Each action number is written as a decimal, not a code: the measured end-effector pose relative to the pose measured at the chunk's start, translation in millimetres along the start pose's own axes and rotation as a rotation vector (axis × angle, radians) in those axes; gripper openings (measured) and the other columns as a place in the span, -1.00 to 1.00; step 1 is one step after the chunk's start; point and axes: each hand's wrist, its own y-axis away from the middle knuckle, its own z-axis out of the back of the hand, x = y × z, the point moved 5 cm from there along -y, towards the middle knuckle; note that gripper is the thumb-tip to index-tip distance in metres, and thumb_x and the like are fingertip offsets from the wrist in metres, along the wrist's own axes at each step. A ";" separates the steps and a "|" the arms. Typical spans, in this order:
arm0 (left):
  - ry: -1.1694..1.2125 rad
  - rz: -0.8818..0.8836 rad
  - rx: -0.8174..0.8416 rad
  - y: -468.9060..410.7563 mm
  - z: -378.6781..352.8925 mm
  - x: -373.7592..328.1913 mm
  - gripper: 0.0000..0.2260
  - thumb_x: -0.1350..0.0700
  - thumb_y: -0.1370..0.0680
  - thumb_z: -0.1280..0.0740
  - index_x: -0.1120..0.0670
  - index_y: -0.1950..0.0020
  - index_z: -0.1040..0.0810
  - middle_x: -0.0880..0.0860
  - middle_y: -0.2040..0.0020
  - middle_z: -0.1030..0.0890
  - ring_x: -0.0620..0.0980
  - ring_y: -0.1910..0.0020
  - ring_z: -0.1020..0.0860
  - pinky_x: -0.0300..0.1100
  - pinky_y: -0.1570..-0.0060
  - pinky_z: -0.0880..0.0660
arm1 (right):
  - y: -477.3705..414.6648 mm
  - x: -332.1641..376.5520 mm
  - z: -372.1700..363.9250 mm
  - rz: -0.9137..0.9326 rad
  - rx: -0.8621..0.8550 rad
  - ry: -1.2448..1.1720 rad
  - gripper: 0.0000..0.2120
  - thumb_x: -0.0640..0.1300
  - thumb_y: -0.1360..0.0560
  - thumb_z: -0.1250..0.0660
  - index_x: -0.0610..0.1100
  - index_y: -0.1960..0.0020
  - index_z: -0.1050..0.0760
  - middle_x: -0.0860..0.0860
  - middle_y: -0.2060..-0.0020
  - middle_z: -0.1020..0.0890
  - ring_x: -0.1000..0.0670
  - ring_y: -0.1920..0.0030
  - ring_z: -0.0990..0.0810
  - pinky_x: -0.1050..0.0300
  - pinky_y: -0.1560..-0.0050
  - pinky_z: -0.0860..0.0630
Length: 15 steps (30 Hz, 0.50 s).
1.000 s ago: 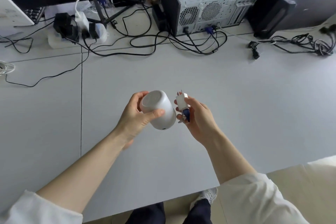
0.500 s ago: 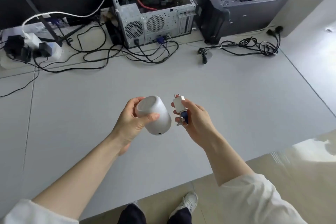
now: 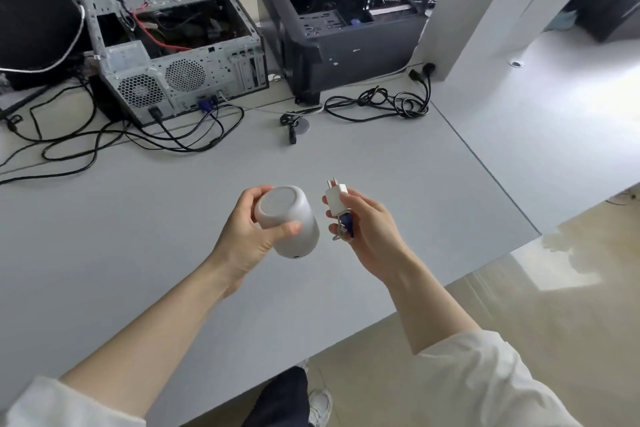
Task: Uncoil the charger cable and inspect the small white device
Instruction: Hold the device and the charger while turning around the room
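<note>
My left hand (image 3: 244, 239) grips the small white device (image 3: 289, 220), a rounded cup-like body held above the grey table with its flat end tilted up toward me and a small port low on its side. My right hand (image 3: 369, 229) holds the white charger (image 3: 336, 198) upright, prongs pointing up. The charger's cable (image 3: 346, 227) sits bundled with a blue tie against my fingers, just below the plug. The two objects are a few centimetres apart, not touching.
An open silver computer case (image 3: 180, 55) and an open black case (image 3: 339, 24) stand at the back of the grey table (image 3: 415, 184). Black cables (image 3: 377, 104) sprawl in front of them. A white box (image 3: 485, 3) stands at the right. The table's front edge runs diagonally near my arms.
My view has swung to the right, so the computer cases have shifted left and the power strip is out of view. Both hands keep the same grip and spacing.
</note>
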 end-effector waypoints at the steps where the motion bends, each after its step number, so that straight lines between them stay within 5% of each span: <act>1: -0.007 -0.001 0.009 -10.3 -10.7 -3.9 -0.19 -0.08 -0.13 -0.58 -0.06 -0.35 -0.40 -0.04 -0.20 -0.57 -0.13 -0.13 -0.52 -0.28 0.02 -0.43 | -4.9 7.3 10.5 0.003 -0.013 -0.004 -0.76 -0.19 -0.66 -0.20 -0.26 -0.14 -0.61 -0.06 0.07 -0.63 -0.09 0.14 -0.47 0.27 0.33 -0.49; 7: -0.041 -0.027 0.074 -64.2 -62.0 -24.4 -0.34 0.20 -0.37 -0.58 -0.02 -0.38 -0.38 -0.05 -0.20 -0.55 -0.19 -0.11 -0.52 -0.33 0.03 -0.44 | -35.5 42.3 55.3 0.020 -0.077 -0.014 -0.74 -0.19 -0.65 -0.22 -0.29 -0.19 -0.61 -0.05 0.05 -0.63 -0.07 0.14 -0.47 0.26 0.31 -0.49; 15: -0.104 -0.039 0.144 -121.1 -120.1 -44.3 -0.37 0.24 -0.38 -0.56 -0.01 -0.36 -0.37 -0.13 -0.13 -0.55 -0.47 0.12 -0.52 -0.49 0.13 -0.45 | -71.7 79.9 109.7 0.013 -0.159 -0.019 -0.74 -0.18 -0.66 -0.21 -0.26 -0.20 -0.61 -0.05 0.09 -0.63 -0.07 0.16 -0.48 0.29 0.33 -0.49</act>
